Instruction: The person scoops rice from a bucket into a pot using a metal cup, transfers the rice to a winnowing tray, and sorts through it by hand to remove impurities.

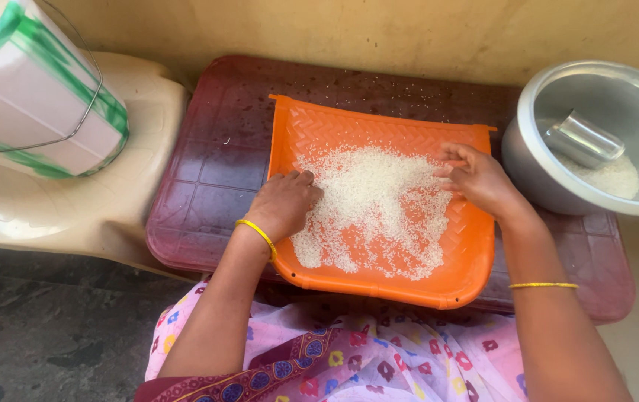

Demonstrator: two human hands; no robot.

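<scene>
White raw rice (371, 208) spread on orange woven-plastic tray (476, 246), centre of maroon plastic stool (208, 171) | L hand (284, 205) @ 9 o'clock, fingers curled onto grains | R hand (477, 177) @ 3, fingers loosely spread, tips on grains | step: prob. sorting | next: needs light sweeps, keep grains off open edge | steel bowl (595, 134) @ 2.

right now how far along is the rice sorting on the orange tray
Done: rice is spread thin over the orange tray. In hand: left hand and right hand rest on the grains at either side. Left: more rice sits in the steel bowl beside a steel cup.
</scene>
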